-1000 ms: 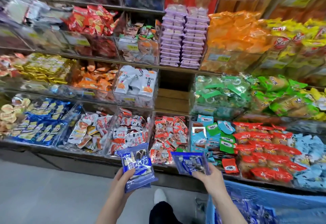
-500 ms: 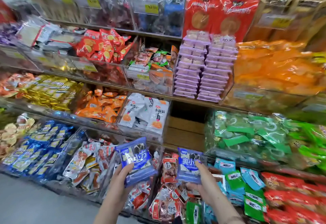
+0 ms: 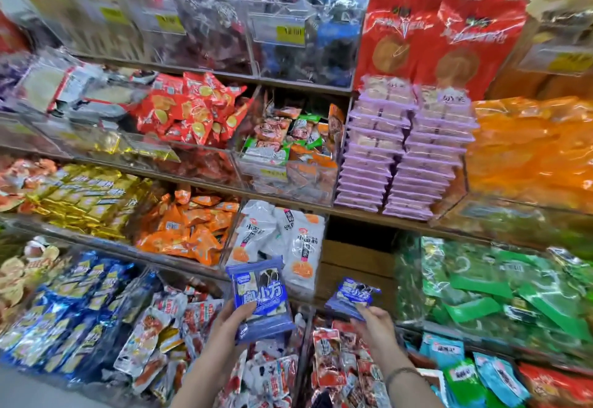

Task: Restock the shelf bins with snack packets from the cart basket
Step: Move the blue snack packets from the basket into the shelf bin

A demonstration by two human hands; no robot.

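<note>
- Blue-wrapped with white lettering, the snack packets [image 3: 259,295] stand upright in the left hand [image 3: 229,327]. The thumb lies across the lower front and the other fingers are curled behind, clamped on them. More than one packet seems to be held together, but the count cannot be told.
- They are held in front of the lower edge of the clear bin [image 3: 321,247], which holds white packets [image 3: 298,247] with orange marks.
- The right hand [image 3: 373,327] pinches a single blue packet [image 3: 351,297] by its lower edge, thumb and fingertips closed on it. The packet tilts away towards the shelf.
- That packet hangs before the bare wooden gap [image 3: 356,266], between the clear bin and the bin of green packets [image 3: 481,289].
- A thin bracelet [image 3: 402,372] circles the right wrist.
- Below both hands lie bottom-row bins of red-and-white packets [image 3: 327,359].
- Left of the clear bin is a heap of orange packets [image 3: 189,228]; beyond that, gold ones [image 3: 86,195].
- One shelf up, two stacks of purple packs [image 3: 401,151] stand side by side, with red packets [image 3: 192,109] further left.
</note>
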